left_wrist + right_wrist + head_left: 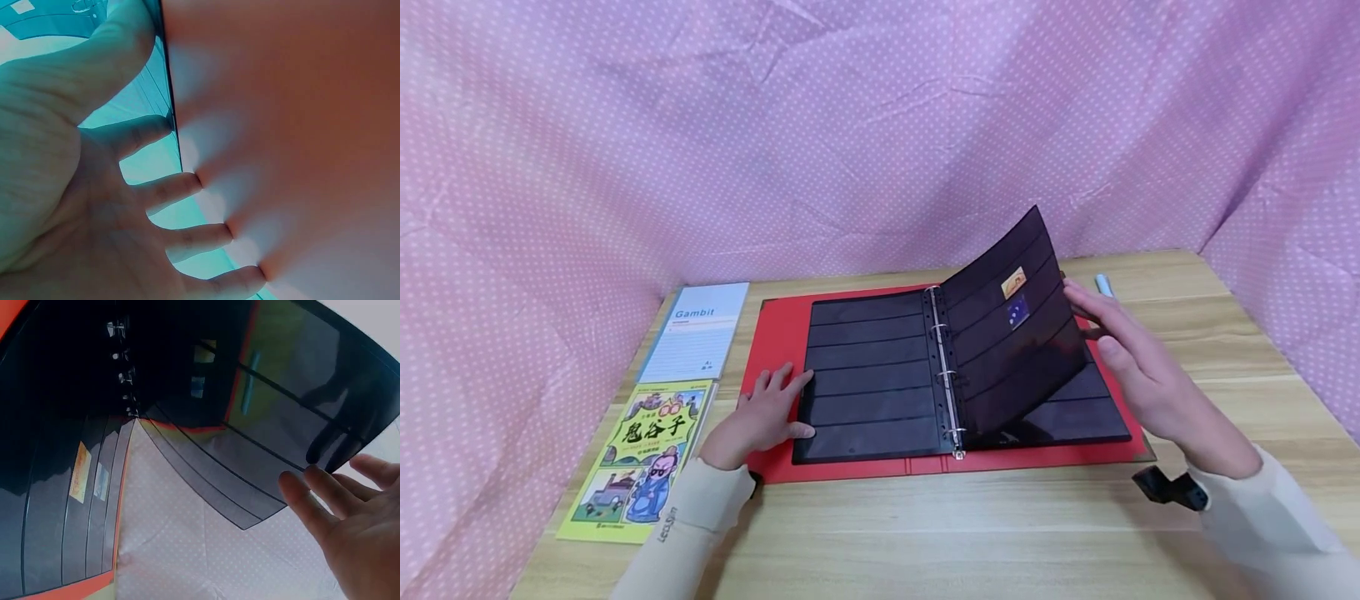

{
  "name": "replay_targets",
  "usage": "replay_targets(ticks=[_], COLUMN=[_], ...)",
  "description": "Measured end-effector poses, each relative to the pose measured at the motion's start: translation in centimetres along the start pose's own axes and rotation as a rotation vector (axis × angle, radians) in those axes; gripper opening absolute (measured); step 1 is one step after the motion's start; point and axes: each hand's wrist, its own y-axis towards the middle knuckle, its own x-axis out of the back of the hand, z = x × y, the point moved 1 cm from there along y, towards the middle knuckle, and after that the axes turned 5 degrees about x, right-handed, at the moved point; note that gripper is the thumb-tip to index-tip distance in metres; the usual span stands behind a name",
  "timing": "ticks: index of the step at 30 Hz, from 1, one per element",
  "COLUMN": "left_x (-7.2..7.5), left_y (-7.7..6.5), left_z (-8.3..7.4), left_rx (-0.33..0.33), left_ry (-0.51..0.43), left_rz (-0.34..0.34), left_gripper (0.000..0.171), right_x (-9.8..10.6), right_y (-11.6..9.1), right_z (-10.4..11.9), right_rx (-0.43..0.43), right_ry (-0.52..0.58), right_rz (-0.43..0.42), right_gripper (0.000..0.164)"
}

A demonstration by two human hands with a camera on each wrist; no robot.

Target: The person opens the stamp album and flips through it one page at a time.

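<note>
A red ring binder [782, 333] lies spread on the table, with black pocket pages inside. My left hand [767, 410] rests on its left side, fingers spread, with thumb and index finger at the edge of the left black page [872, 358]. At the outer edge of a raised black page [1000, 367] is my right hand [1138, 367], its fingers extended against the sheet. That page carries an orange stamp-like card [1013, 283] and a blue one [1018, 313]. In the right wrist view, two small cards, one orange [80, 474], sit on the lower page.
Metal rings [946, 373] run down the binder's spine. Left of it lie a pale blue Gambit notebook [696, 337] and a yellow-green comic-style book [632, 458]. A light blue pen [1103, 285] lies behind my right hand. Pink dotted cloth [880, 150] hangs around the wooden table [955, 533].
</note>
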Motion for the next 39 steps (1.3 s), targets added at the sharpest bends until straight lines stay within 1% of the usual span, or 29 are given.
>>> replay_targets(ticks=[4, 7, 11, 13, 16, 18, 20, 22, 24, 27, 30, 32, 34, 37, 39], left_x=[0.0, 0.0, -0.1, -0.1, 0.2, 0.8, 1.8, 3.0, 4.4, 6.1, 7.0, 6.9, 6.3, 4.7, 3.4], left_y=[0.0, 0.0, 0.1, 0.1, 0.1, 0.0, -0.3, -0.6, -0.9, -1.2, -1.1, -1.0, -0.7, -0.2, 0.3], left_z=[-0.1, -0.2, -0.2, -0.1, 0.2, 0.6, 1.0, 1.3, 1.4, 0.9, 0.1, -0.6, -1.3, -2.2, -2.7], left_rx=[0.009, 0.015, 0.019, 0.016, -0.002, -0.024, -0.063, -0.096, -0.125, -0.145, -0.161, -0.166, -0.165, -0.148, -0.128], left_ry=[-0.001, 0.002, 0.001, -0.007, -0.037, -0.086, -0.143, -0.211, -0.274, -0.328, -0.347, -0.338, -0.295, -0.19, -0.107], left_rz=[0.007, 0.005, 0.0, 0.001, 0.015, 0.01, -0.023, -0.074, -0.127, -0.177, -0.198, -0.192, -0.168, -0.108, -0.064], left_gripper=[0.095, 0.095, 0.096, 0.096, 0.095, 0.091, 0.084, 0.076, 0.071, 0.069, 0.07, 0.073, 0.079, 0.088, 0.092], right_x=[-0.1, -0.5, -1.5, -2.1, -3.2, -3.8, -4.6, -5.4, -6.5, -8.1, -9.6, -10.4, -11.1, -11.7, -11.8], right_y=[0.3, 0.6, 0.9, 1.1, 1.2, 1.1, 1.0, 0.6, 0.3, -0.3, -0.5, -0.5, -0.4, -0.2, -0.1], right_z=[-0.2, -0.3, -0.2, 0.0, 0.3, 0.5, 0.5, 0.3, 0.0, -0.6, -1.0, -1.1, -1.1, -1.1, -1.1], right_rx=[0.045, 0.075, 0.12, 0.128, 0.102, 0.047, -0.019, -0.085, -0.146, -0.207, -0.259, -0.263, -0.256, -0.227, -0.227], right_ry=[0.048, 0.118, 0.193, 0.2, 0.206, 0.151, 0.093, 0.022, -0.019, -0.065, -0.084, -0.112, -0.144, -0.213, -0.24], right_rz=[-0.011, -0.017, -0.013, 0.01, 0.091, 0.161, 0.246, 0.335, 0.428, 0.541, 0.613, 0.657, 0.693, 0.731, 0.74], right_gripper=[0.044, 0.051, 0.059, 0.062, 0.062, 0.056, 0.051, 0.047, 0.044, 0.042, 0.043, 0.044, 0.044, 0.044, 0.043])
